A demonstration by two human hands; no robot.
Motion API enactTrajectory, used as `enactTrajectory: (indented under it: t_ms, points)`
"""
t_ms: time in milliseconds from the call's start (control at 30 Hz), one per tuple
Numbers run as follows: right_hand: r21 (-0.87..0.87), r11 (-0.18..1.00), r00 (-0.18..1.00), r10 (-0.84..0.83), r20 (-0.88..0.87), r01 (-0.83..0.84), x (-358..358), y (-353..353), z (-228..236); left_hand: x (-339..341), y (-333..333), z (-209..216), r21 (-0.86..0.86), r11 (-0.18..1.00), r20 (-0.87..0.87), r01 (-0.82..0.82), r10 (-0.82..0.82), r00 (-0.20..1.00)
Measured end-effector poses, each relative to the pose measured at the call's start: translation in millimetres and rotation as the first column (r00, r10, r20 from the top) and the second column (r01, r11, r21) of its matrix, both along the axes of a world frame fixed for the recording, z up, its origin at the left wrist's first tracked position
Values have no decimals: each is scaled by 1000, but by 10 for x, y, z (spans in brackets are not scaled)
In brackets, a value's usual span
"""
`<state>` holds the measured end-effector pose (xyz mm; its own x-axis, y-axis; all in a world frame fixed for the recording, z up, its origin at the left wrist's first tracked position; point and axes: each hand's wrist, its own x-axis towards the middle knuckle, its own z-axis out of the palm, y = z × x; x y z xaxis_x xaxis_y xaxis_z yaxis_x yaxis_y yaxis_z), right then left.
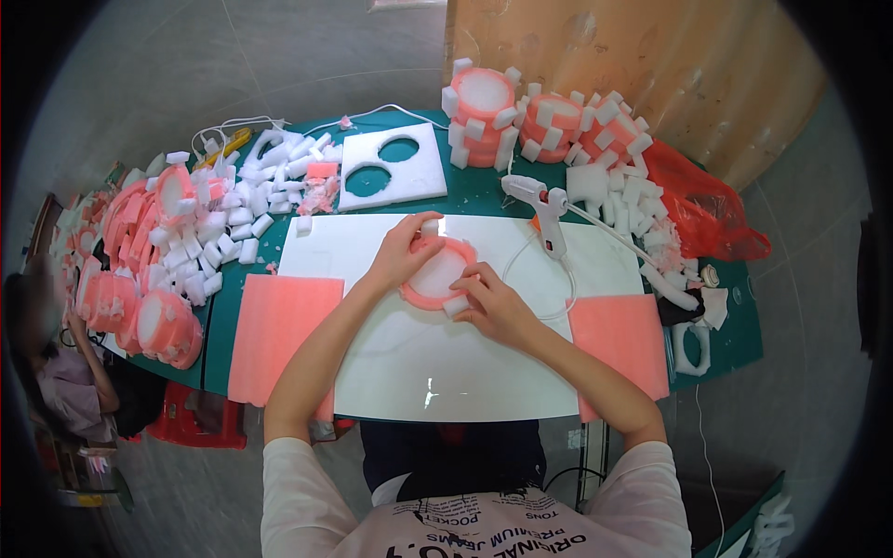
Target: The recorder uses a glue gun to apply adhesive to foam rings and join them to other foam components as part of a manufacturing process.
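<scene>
A round pink foam piece with a white middle lies on the white board in front of me. My left hand curls round its upper left edge, with fingers closed against a small white foam block at the far rim. At the lower right rim my right hand pinches another white foam block against the pink side. A white glue gun stands to the right of the round piece, its cable trailing onto the board.
Pink foam sheets flank the board. A white foam panel with two round holes lies behind it. Stacked pink rounds and a red plastic bag stand at the back right. White foam blocks pile up left, near another person.
</scene>
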<state>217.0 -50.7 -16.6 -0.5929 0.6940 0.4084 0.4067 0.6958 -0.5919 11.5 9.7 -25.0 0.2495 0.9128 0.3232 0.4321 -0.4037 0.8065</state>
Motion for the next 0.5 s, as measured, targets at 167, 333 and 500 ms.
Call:
enactTrajectory:
  t_ms: [167, 333, 500]
  points:
    - [-115, 993, 997, -21, 70, 29, 59, 64, -28, -22, 30, -17, -167, 986, 156, 4, 22, 988]
    - [-94, 994, 997, -45, 57, 50, 40, 77, -18, -136, 82, -31, -200, 975, 159, 93, -61, 985]
    - [-58, 996, 996, -58, 66, 62, 64, 106, -26, -285, 63, 149, -346, 904, 5, 251, -266, 964]
